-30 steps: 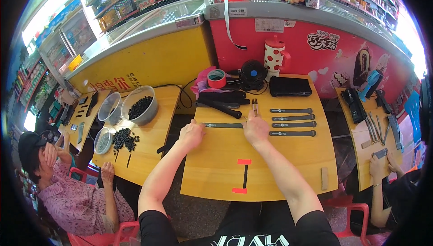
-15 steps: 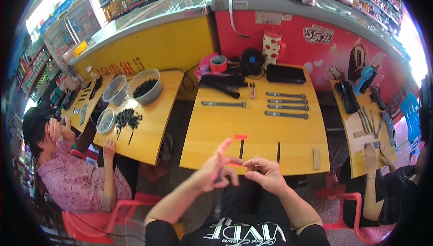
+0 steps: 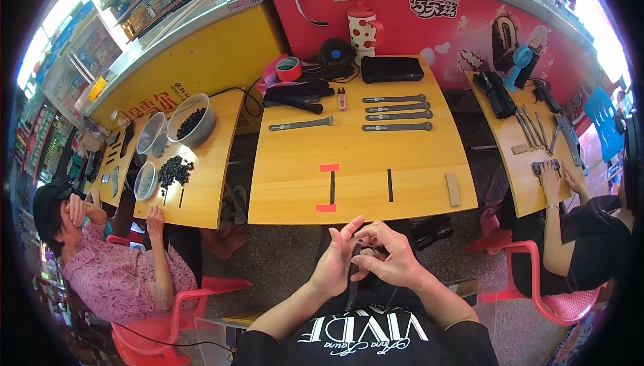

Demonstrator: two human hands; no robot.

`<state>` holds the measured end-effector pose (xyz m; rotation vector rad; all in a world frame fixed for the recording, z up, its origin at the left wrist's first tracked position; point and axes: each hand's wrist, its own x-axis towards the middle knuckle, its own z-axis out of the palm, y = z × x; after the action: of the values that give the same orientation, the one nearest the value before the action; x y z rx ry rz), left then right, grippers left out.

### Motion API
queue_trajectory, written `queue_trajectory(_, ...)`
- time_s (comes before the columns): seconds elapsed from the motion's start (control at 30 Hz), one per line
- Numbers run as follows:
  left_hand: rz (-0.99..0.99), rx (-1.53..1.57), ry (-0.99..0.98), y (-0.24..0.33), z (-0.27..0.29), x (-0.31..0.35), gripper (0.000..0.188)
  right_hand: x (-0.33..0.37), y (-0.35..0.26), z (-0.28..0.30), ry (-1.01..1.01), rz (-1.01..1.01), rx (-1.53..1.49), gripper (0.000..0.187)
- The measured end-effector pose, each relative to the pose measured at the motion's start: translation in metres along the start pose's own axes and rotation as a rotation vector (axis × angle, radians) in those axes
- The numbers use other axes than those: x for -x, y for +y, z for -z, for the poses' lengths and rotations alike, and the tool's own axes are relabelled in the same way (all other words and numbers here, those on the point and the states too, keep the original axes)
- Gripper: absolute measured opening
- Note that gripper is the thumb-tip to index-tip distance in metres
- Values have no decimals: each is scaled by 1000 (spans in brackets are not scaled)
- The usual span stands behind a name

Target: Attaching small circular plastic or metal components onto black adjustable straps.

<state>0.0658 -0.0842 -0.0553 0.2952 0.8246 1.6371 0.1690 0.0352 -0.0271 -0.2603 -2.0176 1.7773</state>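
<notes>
My left hand (image 3: 334, 264) and my right hand (image 3: 394, 258) meet just off the table's front edge, above my lap. Between them is a dark strap (image 3: 352, 293), its lower part hanging against my black shirt. The right fingers are bent and pinch it near the top; the left hand closes around it with the forefinger pointing up. My fingers cover much of the strap. On the table (image 3: 295, 191) ahead lie several grey straps (image 3: 397, 117) with rounded ends in a stack of rows, and a single grey strap (image 3: 300, 124) to their left.
Red tape pieces (image 3: 329, 168) and black strips (image 3: 390, 185) mark the tabletop, beside a tan bar (image 3: 453, 190). Small snippers (image 3: 342, 99), a black case (image 3: 392, 69) and a dotted tumbler (image 3: 362, 30) stand farther back. People sit at tables on both sides.
My hands have come closer together and now overlap around the strap; the left hand has turned. The view has shifted, so the table sits higher and farther left.
</notes>
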Motion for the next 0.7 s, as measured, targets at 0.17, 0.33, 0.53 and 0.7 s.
queue_trajectory(0.17,-197,-119,55,-21,-10,8,64,2,-2,7,-79,-105,-134,12)
queue_trajectory(0.33,-81,-366,84,5,-1,3,24,-1,-1,11,131,-96,-67,12)
queue_trajectory(0.53,-139,-119,104,20,4,-4,22,11,-5,17,129,124,382,17)
queue_trajectory(0.7,-118,-114,90,16,2,-6,22,14,-4,6,103,116,538,18)
